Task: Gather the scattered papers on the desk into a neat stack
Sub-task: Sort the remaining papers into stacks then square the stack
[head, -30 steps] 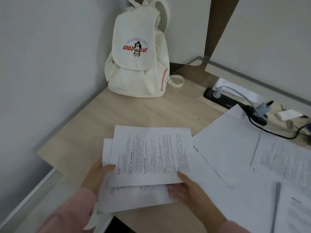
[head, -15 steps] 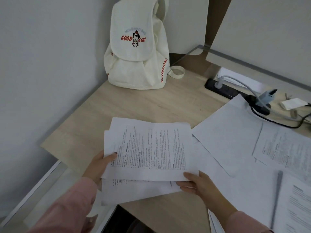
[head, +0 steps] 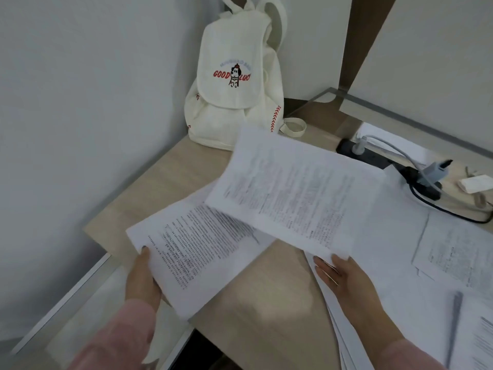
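Note:
My left hand grips the lower left corner of a printed sheet, thumb on top, holding it above the desk's front edge. My right hand holds a second printed sheet by its lower right corner; this sheet is lifted and tilted, overlapping the first one's upper right. More white papers lie spread over the right half of the wooden desk, some running off the front edge under my right forearm.
A cream backpack leans in the back left corner against the wall. A black power strip with a grey plug and black cable sits at the back right. A pen lies on the papers at the right.
The two sheets held together before have come apart: my right hand has lifted the top sheet up and to the right, while my left hand keeps the lower one.

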Motion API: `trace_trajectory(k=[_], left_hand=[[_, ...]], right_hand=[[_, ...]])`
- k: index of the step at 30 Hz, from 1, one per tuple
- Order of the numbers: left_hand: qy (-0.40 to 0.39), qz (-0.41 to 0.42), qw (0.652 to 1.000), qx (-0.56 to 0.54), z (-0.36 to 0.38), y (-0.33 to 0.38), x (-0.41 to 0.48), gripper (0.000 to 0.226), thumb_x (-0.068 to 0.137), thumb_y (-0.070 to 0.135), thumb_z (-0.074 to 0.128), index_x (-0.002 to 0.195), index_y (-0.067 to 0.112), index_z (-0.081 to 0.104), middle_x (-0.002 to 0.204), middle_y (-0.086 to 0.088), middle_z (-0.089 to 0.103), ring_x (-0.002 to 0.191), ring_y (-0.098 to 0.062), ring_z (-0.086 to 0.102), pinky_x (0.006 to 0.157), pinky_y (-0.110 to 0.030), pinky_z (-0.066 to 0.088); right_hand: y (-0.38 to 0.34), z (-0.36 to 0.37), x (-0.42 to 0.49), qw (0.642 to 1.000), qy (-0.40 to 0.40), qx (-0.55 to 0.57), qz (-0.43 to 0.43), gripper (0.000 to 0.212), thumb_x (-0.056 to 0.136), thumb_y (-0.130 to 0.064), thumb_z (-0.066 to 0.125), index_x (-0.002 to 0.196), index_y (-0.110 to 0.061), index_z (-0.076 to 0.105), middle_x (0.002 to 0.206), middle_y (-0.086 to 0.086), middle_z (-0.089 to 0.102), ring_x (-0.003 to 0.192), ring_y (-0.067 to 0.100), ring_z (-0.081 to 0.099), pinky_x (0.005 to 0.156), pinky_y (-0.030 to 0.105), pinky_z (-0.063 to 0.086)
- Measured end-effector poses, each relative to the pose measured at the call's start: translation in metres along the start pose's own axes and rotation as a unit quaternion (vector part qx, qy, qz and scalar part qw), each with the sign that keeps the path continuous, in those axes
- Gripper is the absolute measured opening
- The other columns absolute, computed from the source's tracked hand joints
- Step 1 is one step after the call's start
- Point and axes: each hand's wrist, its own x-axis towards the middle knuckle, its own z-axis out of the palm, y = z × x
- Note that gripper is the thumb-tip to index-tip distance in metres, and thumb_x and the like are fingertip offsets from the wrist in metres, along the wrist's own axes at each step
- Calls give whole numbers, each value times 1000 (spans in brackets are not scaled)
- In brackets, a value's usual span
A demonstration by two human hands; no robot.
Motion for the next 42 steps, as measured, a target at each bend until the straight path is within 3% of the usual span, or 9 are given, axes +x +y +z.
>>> trace_trajectory(k=[5,7,10,15,19,22,29,36,42], left_hand=[[-23,-38,999,10,-16,-26,6,41,95,24,48,132,6,48,124,-14,59,108,-28,57,88,-39,46],[-57,-69,995,51,-18,-36,7,34,93,20,51,123,6,55,112,-12,64,99,-26,61,80,-35,49],[-92,-105,983,122,-17,-47,3,31,89,14,56,118,3,59,103,-12,68,91,-25,64,68,-31,56],[-96,-122,975,160,-23,-46,3,30,90,8,54,116,-5,59,94,-19,68,79,-24,66,52,-24,58],[-34,-32,988,146,-33,-29,17,29,95,3,44,122,-1,52,116,-22,61,89,-31,62,71,-30,59],[-21,17,982,187,-36,-4,21,24,95,-1,39,116,5,51,103,-15,63,79,-26,62,80,-36,54],[-110,-56,920,373,-39,50,32,18,91,-1,43,91,5,59,76,-10,68,74,-27,63,65,-35,57],[-50,5,906,421,-40,32,43,15,95,18,44,102,12,55,99,-10,60,84,-23,54,68,-29,41],[-21,57,914,402,-41,10,40,16,96,17,41,99,10,55,98,-8,57,91,-20,50,66,-26,35]], right_hand=[[16,-10,-3,998,11,31,45,30,93,-4,43,120,-11,54,91,6,75,69,13,73,58,24,60],[23,-6,-7,997,25,39,60,36,85,-10,59,120,-7,53,112,13,66,68,15,74,55,26,59],[36,-1,-7,995,25,34,90,72,57,-21,85,119,-5,52,99,17,67,65,20,74,51,29,59],[38,0,-7,994,23,46,99,25,98,-8,35,120,-4,46,65,13,74,58,20,72,49,29,59],[25,-5,-9,997,9,-25,75,24,96,-1,32,110,-7,51,72,11,75,65,18,73,52,26,58],[12,-11,-12,992,-16,-107,59,26,95,-2,36,107,-10,58,80,9,75,70,20,73,59,26,60],[-14,0,-1,943,-44,-324,65,26,96,-5,41,114,-10,58,80,18,75,68,24,73,68,31,55],[8,26,19,898,-41,-427,98,22,98,-4,37,95,-10,58,58,14,71,45,16,66,46,23,54],[36,28,12,879,-47,-461,116,20,94,-5,39,94,-2,59,66,18,73,53,23,70,68,38,54]])
